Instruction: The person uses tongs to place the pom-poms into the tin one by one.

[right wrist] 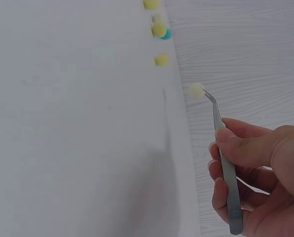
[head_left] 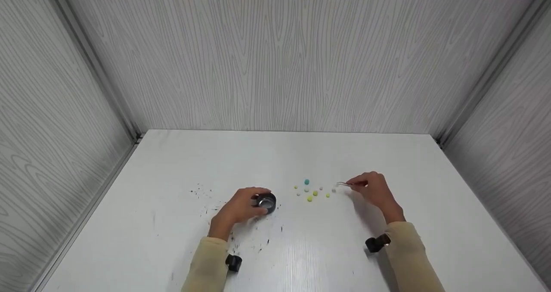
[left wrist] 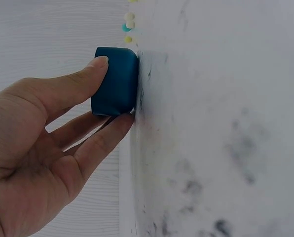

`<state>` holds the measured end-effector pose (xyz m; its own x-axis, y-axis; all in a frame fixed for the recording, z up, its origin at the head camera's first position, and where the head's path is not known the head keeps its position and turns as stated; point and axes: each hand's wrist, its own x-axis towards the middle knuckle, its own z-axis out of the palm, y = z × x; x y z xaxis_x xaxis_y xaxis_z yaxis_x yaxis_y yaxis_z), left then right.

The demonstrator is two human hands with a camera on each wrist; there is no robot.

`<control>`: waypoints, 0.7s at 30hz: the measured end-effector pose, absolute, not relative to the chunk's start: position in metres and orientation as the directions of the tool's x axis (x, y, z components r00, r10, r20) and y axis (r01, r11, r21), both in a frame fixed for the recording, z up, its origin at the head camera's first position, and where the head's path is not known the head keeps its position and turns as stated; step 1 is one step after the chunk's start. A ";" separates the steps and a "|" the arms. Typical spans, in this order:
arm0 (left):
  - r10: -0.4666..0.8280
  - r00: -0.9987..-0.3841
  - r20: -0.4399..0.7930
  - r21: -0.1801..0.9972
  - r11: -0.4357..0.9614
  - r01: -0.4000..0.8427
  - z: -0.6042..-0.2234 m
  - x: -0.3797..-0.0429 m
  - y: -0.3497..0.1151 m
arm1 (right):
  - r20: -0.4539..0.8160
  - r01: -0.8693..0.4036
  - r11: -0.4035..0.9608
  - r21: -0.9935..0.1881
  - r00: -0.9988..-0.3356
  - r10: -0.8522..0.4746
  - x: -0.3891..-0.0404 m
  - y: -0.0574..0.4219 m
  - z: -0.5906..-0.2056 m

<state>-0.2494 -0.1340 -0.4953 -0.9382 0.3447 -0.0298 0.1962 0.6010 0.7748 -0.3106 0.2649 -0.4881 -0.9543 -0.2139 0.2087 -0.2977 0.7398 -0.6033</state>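
My left hand [head_left: 242, 205] grips a small round cup [head_left: 267, 202] by its sides, thumb and fingers on opposite walls. From above its rim looks black and its inside silvery; in the left wrist view the cup's wall [left wrist: 116, 81] is dark teal-blue and stands on the table. My right hand [head_left: 373, 191] holds bent-tip tweezers [right wrist: 229, 185] between thumb and fingers. At their tips a pale cream ball [right wrist: 196, 91] appears raised off the table. Between the hands lie several small balls, including a teal one [head_left: 307, 181] and a yellow one [head_left: 309, 199].
The white table [head_left: 172, 154] carries dark specks and smudges around the left hand. Grey wood-grain panels [head_left: 275, 59] stand behind it and at both sides. A small black device [head_left: 233, 262] is worn at the left wrist, another [head_left: 377, 243] at the right.
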 end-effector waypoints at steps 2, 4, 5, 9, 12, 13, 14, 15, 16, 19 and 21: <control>0.343 -0.939 -0.031 0.774 0.603 0.194 -0.495 -0.250 -0.134 | 0.222 -0.314 0.734 -0.602 -0.949 -0.224 -0.310 0.264 -0.487; 0.339 -0.940 -0.035 0.770 0.609 0.191 -0.495 -0.250 -0.133 | 0.232 -0.327 0.729 -0.602 -0.945 -0.232 -0.308 0.261 -0.485; 0.337 -0.941 -0.037 0.769 0.611 0.189 -0.495 -0.250 -0.133 | 0.237 -0.335 0.723 -0.604 -0.942 -0.239 -0.307 0.260 -0.484; 0.334 -0.942 -0.038 0.767 0.614 0.187 -0.494 -0.252 -0.131 | 0.248 -0.355 0.715 -0.602 -0.935 -0.255 -0.307 0.257 -0.478; 0.337 -0.941 -0.036 0.776 0.603 0.186 -0.494 -0.254 -0.130 | 0.256 -0.363 0.714 -0.598 -0.931 -0.259 -0.306 0.254 -0.474; 0.338 -0.941 -0.033 0.777 0.601 0.189 -0.494 -0.254 -0.130 | 0.257 -0.363 0.714 -0.598 -0.931 -0.257 -0.306 0.252 -0.473; 0.337 -0.941 -0.030 0.778 0.599 0.189 -0.495 -0.254 -0.131 | 0.258 -0.364 0.711 -0.602 -0.931 -0.258 -0.306 0.250 -0.473; 0.337 -0.941 -0.025 0.776 0.600 0.194 -0.495 -0.254 -0.131 | 0.262 -0.369 0.707 -0.603 -0.929 -0.262 -0.305 0.249 -0.473; 0.334 -0.942 -0.027 0.777 0.600 0.190 -0.495 -0.253 -0.132 | 0.264 -0.375 0.703 -0.605 -0.927 -0.268 -0.305 0.247 -0.473; 0.332 -0.943 -0.024 0.768 0.610 0.195 -0.496 -0.252 -0.132 | 0.272 -0.393 0.690 -0.608 -0.919 -0.284 -0.302 0.242 -0.474; 0.338 -0.941 -0.021 0.765 0.611 0.202 -0.497 -0.253 -0.132 | 0.285 -0.405 0.688 -0.602 -0.914 -0.289 -0.300 0.241 -0.475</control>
